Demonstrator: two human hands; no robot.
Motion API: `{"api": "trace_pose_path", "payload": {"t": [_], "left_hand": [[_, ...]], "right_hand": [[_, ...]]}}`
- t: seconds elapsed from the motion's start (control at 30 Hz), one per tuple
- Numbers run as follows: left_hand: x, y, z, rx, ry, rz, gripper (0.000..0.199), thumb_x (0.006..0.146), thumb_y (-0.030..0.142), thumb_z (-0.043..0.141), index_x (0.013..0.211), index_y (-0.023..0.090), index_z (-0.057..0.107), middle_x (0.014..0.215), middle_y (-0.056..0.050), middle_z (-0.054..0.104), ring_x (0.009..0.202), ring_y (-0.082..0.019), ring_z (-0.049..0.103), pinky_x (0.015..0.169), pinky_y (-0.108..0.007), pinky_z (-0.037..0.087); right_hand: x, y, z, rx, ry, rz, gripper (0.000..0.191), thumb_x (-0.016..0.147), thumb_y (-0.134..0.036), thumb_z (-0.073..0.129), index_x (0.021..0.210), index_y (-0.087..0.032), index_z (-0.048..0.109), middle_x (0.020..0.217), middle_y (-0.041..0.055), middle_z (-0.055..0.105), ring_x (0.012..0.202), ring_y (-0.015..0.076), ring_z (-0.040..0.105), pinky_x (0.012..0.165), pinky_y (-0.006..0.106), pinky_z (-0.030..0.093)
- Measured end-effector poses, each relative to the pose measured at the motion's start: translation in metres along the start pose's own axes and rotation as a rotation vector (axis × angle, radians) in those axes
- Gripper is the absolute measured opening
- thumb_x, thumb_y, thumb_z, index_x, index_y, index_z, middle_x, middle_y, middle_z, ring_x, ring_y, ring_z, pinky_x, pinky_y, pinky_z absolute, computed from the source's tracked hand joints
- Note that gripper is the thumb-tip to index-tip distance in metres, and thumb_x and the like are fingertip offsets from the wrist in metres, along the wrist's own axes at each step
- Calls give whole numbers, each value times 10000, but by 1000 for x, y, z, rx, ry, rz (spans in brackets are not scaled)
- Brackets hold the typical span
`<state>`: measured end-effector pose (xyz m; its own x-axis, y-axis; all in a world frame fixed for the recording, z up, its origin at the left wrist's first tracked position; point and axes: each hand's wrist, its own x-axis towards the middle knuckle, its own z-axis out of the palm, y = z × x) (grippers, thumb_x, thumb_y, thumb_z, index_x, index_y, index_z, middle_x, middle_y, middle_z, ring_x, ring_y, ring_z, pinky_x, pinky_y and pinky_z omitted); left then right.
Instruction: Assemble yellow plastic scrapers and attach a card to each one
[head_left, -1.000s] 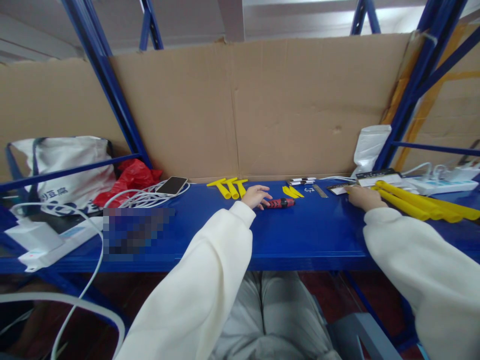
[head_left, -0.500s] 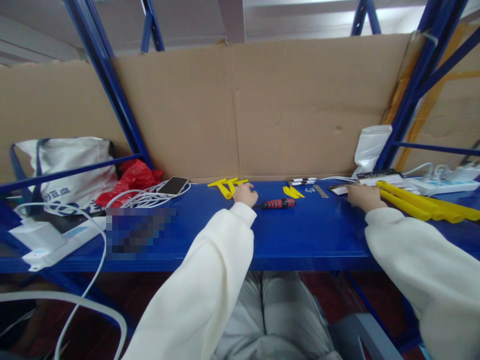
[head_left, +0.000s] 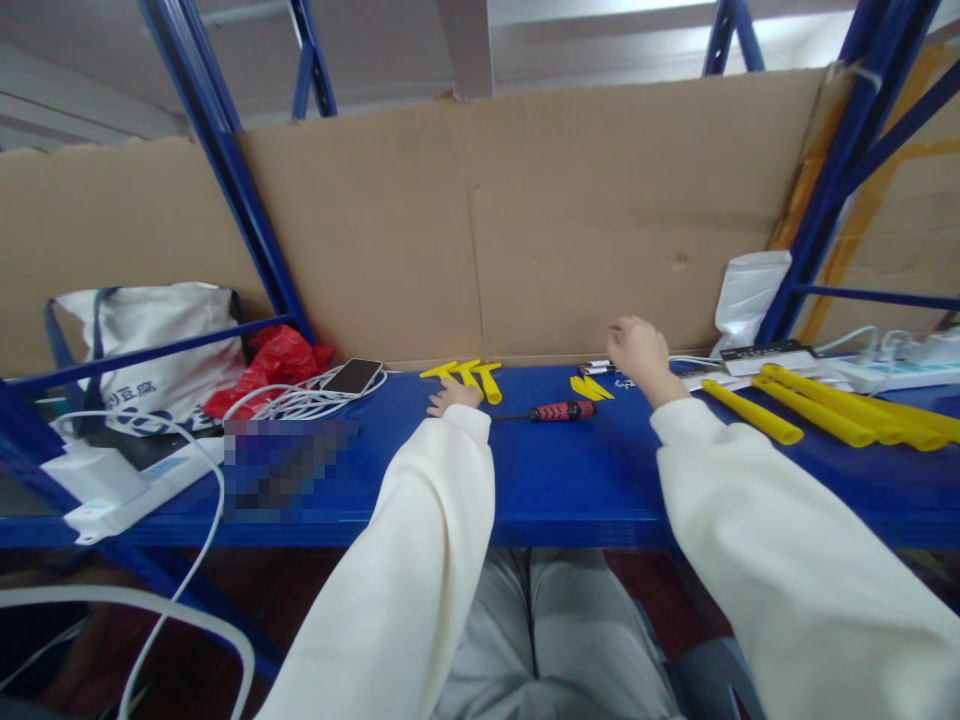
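My left hand (head_left: 454, 397) is just in front of the yellow T-shaped pieces (head_left: 471, 376) near the cardboard, its fingers spread apart with nothing visible in them. My right hand (head_left: 637, 357) is lifted over the back of the table with its fingers curled in, and nothing shows in it. Beneath and beside it are small black-and-white items (head_left: 596, 367), partly hidden. Two flat yellow pieces (head_left: 591, 388) lie to its left. Between my hands rests a red-and-black screwdriver (head_left: 562, 411). One yellow tube (head_left: 752, 412) lies apart from several other yellow tubes (head_left: 847, 405) on the right.
The blue table (head_left: 555, 480) backs onto a cardboard wall (head_left: 540, 220). At left are a phone (head_left: 355, 376) on coiled white cable, a red plastic bag (head_left: 274, 370), a cloth bag (head_left: 161, 345) and a power strip (head_left: 142, 490). A white pouch (head_left: 750, 295) leans at the right.
My right hand has moved left and up from the yellow tubes, leaving one tube lying separately. My left hand has shifted left from the right end of the yellow T-shaped pieces.
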<state>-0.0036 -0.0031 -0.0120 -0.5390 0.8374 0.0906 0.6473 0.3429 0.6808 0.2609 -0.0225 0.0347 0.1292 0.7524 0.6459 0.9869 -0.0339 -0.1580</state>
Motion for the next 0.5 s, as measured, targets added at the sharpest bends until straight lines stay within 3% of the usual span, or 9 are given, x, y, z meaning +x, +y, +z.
{"api": "trace_pose_path", "payload": {"t": [0.2,0.37,0.5], "left_hand": [[7,-6,-4,-70,42,9,470,848,213,603,1299,164,481,1348,-218,617,1356,-335,506,1139,-538,310],[5,-5,-9,-144,51,24,454,849,164,616,1285,170,489,1320,-199,641,1280,-295,586,1040,-404,451],[5,-3,-9,-129,39,40,470,860,205,611,1305,118,488,1346,-228,616,1296,-309,570,1027,-373,468]], "right_hand": [[-13,26,41,57,-257,58,345,883,-154,499,1128,-142,742,1204,175,713,1132,290,665,937,353,503],[-9,47,51,170,-205,139,349,875,-152,522,1137,-150,753,1151,141,745,1123,256,683,950,301,504],[-8,47,52,205,-187,144,327,876,-155,527,1102,-151,764,1139,138,750,1108,257,692,942,303,513]]}}
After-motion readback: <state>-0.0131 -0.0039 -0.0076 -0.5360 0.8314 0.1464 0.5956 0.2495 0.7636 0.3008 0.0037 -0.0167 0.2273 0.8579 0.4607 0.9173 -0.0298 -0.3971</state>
